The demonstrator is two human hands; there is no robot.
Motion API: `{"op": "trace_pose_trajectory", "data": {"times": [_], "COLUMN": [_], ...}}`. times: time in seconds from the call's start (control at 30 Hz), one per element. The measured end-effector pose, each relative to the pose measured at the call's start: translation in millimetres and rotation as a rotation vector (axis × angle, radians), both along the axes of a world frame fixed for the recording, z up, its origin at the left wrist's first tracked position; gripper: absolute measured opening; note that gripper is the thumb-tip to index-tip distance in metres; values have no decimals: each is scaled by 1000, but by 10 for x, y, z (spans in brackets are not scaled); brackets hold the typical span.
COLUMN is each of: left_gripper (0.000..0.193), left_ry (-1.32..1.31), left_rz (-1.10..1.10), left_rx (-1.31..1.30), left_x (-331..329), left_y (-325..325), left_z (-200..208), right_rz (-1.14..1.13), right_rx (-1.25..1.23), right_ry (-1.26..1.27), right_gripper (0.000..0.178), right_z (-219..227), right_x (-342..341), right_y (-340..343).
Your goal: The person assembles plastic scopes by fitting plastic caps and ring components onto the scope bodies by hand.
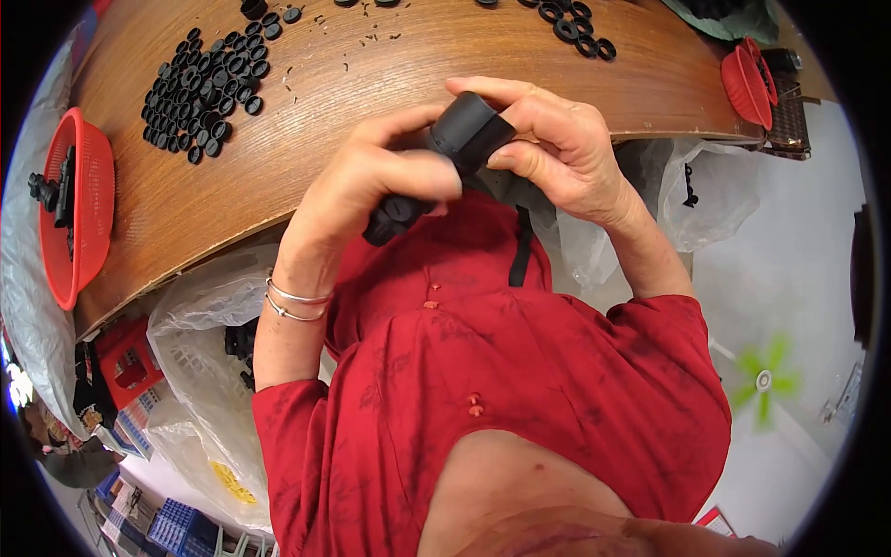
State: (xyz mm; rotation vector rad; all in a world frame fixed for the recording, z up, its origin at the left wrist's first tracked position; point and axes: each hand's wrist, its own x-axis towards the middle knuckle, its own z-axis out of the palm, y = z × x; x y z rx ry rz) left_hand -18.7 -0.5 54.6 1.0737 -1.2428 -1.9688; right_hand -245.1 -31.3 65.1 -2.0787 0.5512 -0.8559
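Note:
A black scope-like tube point(469, 130) is held slantwise between my two hands, just over the table's near edge. My left hand point(376, 172) wraps round its narrower body, and the knobbed lower end sticks out below the fingers. At the wide end, my right hand point(566, 153) pinches the rim between thumb and fingers. The part of the tube under the left fingers is hidden. The left thumb is slightly blurred.
Many small black ring caps point(200, 88) lie heaped on the wooden table point(371, 84), with larger black rings point(575, 28) at the far right. Red baskets stand at the left point(93, 204) and right point(742, 88). Plastic-lined bags point(218, 334) hang below the edge.

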Motion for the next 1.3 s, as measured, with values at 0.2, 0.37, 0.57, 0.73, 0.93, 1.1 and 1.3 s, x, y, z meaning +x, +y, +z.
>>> {"op": "trace_pose_trajectory", "data": {"times": [0.2,0.37,0.57,0.73,0.93,1.1,1.3], "left_gripper": [26,17,26,29,32,28,27], "left_ry": [424,254,243,194,83,187,314], "left_rz": [370,615,736,785,850,813,660], "left_rx": [326,405,379,377,448,476,519], "left_x": [-175,-335,-557,-576,-613,-583,-398], "left_y": [421,693,784,831,707,647,674], "left_z": [-396,-625,-763,-714,-558,-572,-560], "right_rz": [-339,-174,-250,-210,-213,-108,-81], "right_rx": [766,1067,1035,1165,1261,1330,1353], "right_ry": [-482,-171,-201,-165,-251,-328,-291], "right_gripper": [27,44,42,38,30,39,43], "right_z": [-506,-753,-1072,-949,-959,-1053,-867], "right_x": [66,117,239,162,179,129,158], "right_y": [619,1015,906,874,853,805,844]}}
